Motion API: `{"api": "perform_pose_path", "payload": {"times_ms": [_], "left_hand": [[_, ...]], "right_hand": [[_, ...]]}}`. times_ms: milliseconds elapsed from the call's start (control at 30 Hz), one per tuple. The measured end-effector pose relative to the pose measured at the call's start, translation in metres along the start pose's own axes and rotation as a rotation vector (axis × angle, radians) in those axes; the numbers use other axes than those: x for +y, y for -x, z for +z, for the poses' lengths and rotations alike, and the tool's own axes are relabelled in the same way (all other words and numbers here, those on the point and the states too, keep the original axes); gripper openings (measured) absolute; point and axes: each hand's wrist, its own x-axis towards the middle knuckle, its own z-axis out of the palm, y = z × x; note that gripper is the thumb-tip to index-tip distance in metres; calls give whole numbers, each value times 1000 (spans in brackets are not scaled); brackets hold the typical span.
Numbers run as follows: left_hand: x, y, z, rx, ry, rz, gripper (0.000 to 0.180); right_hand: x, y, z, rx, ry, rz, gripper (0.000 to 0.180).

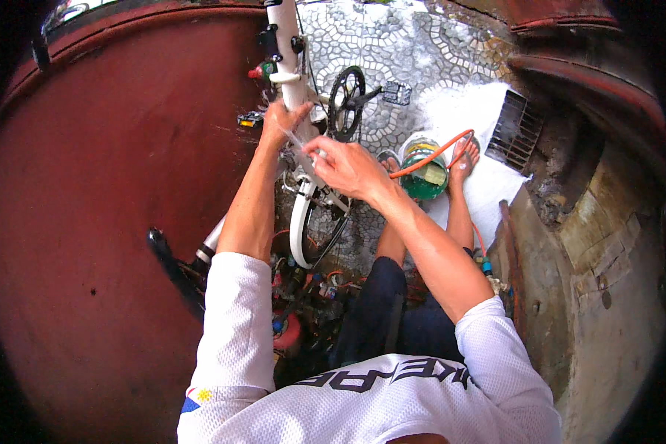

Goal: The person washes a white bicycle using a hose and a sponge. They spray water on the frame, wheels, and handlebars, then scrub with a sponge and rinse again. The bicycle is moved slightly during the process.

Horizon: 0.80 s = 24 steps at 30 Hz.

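Note:
A white bicycle frame (294,87) stands upright in front of me, beside a dark red panel. My left hand (280,123) is wrapped round its thick tube, thumb toward the crank side. Just to the right, my right hand (342,164) has curled fingers close to the same tube. An orange hose (440,152) runs under my right wrist, and its end is hidden by the hand. Blurred streaks of water spray show between the two hands. The black chainring (346,100) and a pedal (397,93) sit beyond them; a wheel with a white fender (301,222) is nearer me.
A green bucket (426,177) holding water and a yellowish block stands between my feet. White foam covers the patterned stone floor (381,37) around it. A metal drain grate (516,131) lies at the right. The red panel (118,170) fills the left side. Cluttered parts lie below the wheel.

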Motion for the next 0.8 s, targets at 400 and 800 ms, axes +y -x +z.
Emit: {"api": "perform_pose_path", "payload": {"times_ms": [400, 800], "left_hand": [[-1, -3, 24, 252, -37, 69, 59], [17, -9, 6, 227, 70, 73, 50]], "right_hand": [[31, -32, -6, 74, 257, 220, 28], [42, -37, -9, 110, 286, 252, 27]]}}
